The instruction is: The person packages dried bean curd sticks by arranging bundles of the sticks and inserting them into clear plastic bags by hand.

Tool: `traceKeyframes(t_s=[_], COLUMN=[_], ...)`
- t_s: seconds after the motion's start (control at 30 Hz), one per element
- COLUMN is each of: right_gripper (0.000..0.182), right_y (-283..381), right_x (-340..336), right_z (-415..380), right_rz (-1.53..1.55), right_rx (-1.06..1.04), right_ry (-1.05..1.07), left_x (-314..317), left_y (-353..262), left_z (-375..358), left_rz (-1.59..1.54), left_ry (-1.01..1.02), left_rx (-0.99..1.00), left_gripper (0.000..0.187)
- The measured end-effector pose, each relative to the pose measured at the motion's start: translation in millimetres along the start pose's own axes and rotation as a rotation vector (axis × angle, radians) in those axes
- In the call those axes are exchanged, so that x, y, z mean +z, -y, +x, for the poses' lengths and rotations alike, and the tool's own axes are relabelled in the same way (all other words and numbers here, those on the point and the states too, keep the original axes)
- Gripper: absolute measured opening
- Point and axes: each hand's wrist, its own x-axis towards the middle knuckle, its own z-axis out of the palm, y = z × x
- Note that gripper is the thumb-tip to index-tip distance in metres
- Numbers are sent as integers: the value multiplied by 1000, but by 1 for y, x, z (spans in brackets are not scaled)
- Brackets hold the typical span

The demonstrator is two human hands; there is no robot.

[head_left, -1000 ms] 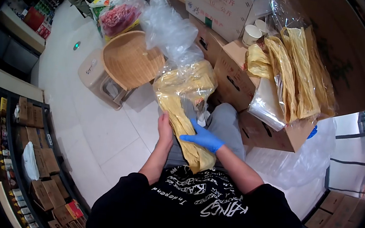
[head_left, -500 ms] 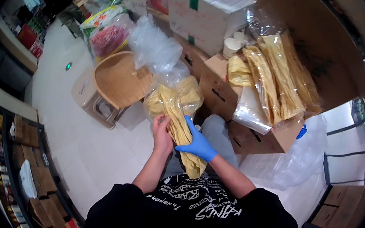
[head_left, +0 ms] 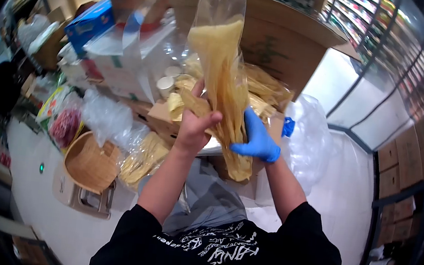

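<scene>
A long, folded bundle of yellow dried tofu skin (head_left: 223, 81) stands upright before me, with a clear plastic bag (head_left: 221, 3) around its upper part. My left hand (head_left: 196, 125), bare, is closed on the bundle's left side, where a smaller flap of tofu skin sticks out between thumb and fingers. In a blue glove, my right hand (head_left: 259, 140) grips the lower right side. Behind the bundle, more bagged tofu skin (head_left: 269, 86) lies on a cardboard box, partly hidden.
A woven basket (head_left: 92, 163) rests on a plastic stool (head_left: 67, 189) at the left. Beside it is an open bag of tofu skin (head_left: 143, 159). White cups (head_left: 165, 85) stand by the box. Further back are a white carton (head_left: 114, 71) and a blue box (head_left: 89, 23).
My view has turned right. Both hands have lifted the bundle away from my lap toward the cardboard box, and a clear bag now shows plainly around its top.
</scene>
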Motion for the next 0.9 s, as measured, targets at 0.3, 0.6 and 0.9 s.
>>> traceKeyframes(t_s=[0.3,0.6,0.9], right_gripper=[98,95,101], right_y=[-23,-15,-1], right_x=[-90,-107,-96], right_z=[-7,-42,-21], right_rz=[-185,-173,-286], right_rx=[65,151,-53], right_ry=[-4,-172,-440], left_x=[32,53,56], left_y=[84,120,159], left_z=[53,54,39], left_rz=[233,445,758], left_ry=[-145,-290,-304], left_rx=[122,208,314], left_gripper=[55,69,82])
